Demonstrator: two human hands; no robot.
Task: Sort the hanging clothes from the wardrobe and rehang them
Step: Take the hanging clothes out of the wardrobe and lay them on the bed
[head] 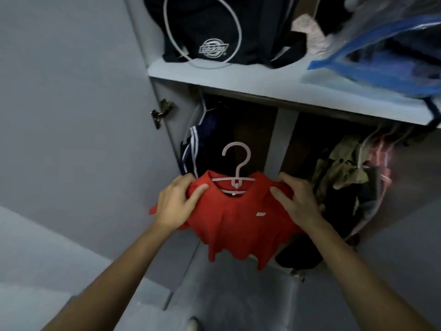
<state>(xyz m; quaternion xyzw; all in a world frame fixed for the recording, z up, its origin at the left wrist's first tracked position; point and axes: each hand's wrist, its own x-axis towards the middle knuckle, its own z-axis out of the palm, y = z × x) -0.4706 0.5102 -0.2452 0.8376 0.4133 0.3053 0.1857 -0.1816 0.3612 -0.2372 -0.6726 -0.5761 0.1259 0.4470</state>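
A red shirt [235,225] sits on a pale pink plastic hanger [236,168], held in front of the open wardrobe. My left hand [177,203] grips the shirt's left shoulder. On the other shoulder my right hand [297,199] grips the cloth. The hanger's hook points up, free of any rail. Behind it, a dark garment with white stripes [194,149] hangs in the left bay. Several olive, pink and dark clothes [350,173] hang in the right bay.
A grey shelf [238,80] runs above the hanging bays, carrying a dark bag with a white logo [213,47] and a blue-edged plastic storage bag [381,56]. The open wardrobe door [71,103] stands at the left. A vertical divider [284,139] splits the bays.
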